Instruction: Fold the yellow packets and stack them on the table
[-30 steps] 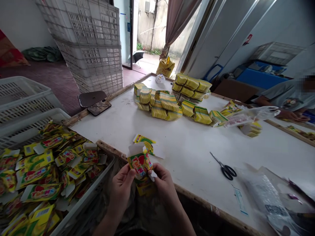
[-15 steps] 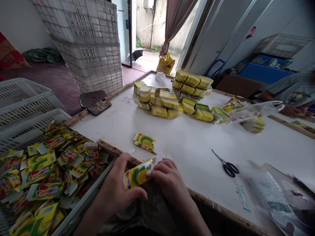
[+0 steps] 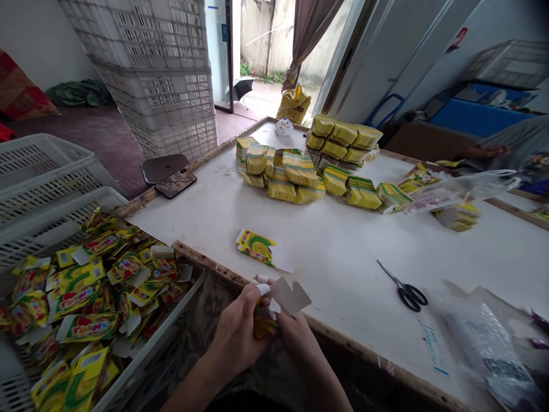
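Both my hands meet at the near edge of the white table (image 3: 334, 257), closed on one small yellow and green carton (image 3: 278, 303). My left hand (image 3: 238, 332) grips it from the left, with white tape on a fingertip. From the right, my right hand (image 3: 295, 337) pinches it, and the carton's white flap sticks up above the fingers. A flat carton blank (image 3: 256, 246) lies on the table just beyond them. To my left a white crate (image 3: 141, 355) holds several folded cartons of the same print.
Bundles of flat carton blanks (image 3: 300, 171) are stacked at the table's far side. Black scissors (image 3: 405, 289) and a plastic bag (image 3: 480, 343) lie at the right. Two phones (image 3: 171, 174) rest at the left edge. Empty crates (image 3: 163, 74) stand behind. Another person's hand (image 3: 486, 151) works at far right.
My hands turned the carton from upright to sideways, then lowered it, and its white flap now points up. The view shifted slightly. The other person's arm drew back to the right.
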Available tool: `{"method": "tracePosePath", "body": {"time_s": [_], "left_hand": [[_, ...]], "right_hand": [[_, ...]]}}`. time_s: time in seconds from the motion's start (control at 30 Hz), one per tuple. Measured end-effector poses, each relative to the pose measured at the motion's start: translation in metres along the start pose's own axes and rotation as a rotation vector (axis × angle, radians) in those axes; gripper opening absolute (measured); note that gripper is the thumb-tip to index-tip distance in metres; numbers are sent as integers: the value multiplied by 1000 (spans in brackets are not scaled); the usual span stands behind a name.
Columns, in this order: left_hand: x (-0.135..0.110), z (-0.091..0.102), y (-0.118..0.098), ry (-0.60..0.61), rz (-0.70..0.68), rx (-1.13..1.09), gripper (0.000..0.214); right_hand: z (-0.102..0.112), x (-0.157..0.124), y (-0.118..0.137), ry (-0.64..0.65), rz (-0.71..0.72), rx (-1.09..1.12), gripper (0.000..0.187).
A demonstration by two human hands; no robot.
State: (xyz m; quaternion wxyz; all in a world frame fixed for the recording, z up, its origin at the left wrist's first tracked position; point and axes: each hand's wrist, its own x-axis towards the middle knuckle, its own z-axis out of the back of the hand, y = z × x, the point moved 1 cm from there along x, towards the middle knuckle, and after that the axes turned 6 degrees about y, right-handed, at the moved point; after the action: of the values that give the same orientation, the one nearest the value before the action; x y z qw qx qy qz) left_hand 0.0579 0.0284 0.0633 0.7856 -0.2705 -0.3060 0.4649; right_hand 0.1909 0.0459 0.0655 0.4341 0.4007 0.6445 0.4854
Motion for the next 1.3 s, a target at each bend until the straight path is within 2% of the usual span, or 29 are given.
{"method": "tracePosePath", "body": {"time_s": [0.1,0.17,0.33,0.43,0.53,0.6,0.7,0.77,0.9,1.03,1.13,1.23,1.3], "left_hand": [[1,0,-2,-15,49,-11,56],[3,1,-1,23,103,-21,50],[2,-2,6,126,131,-64,54],[-2,-6,9,79,92,-100,65],[-5,-3,12,4,80,-13,73],[-5,3,14,-13,113,46,65],[-2,13,15,1,107,60,53],[0,18,15,-3,73,89,49],[3,22,16,8,56,117,48],[5,23,17,14,47,95,52],[6,22,18,-49,89,35,48],[3,22,23,-164,223,-215,53],[0,27,32,-413,309,-565,57]], "right_hand": [[-1,3,7,43,68,-28,52],[1,0,8,54,133,-96,53],[0,-21,-3,82,213,-454,62],[-1,-23,-8,82,314,-580,64],[7,-17,-12,-9,396,-602,61],[12,-14,-14,-26,451,-632,62],[19,-14,-17,83,478,-740,65],[22,-16,-16,132,443,-802,58],[32,-16,4,171,375,-827,29],[35,-11,23,272,336,-796,19],[25,-6,19,176,342,-722,29],[14,3,6,79,363,-537,59],[12,15,0,20,337,-528,70]]}}
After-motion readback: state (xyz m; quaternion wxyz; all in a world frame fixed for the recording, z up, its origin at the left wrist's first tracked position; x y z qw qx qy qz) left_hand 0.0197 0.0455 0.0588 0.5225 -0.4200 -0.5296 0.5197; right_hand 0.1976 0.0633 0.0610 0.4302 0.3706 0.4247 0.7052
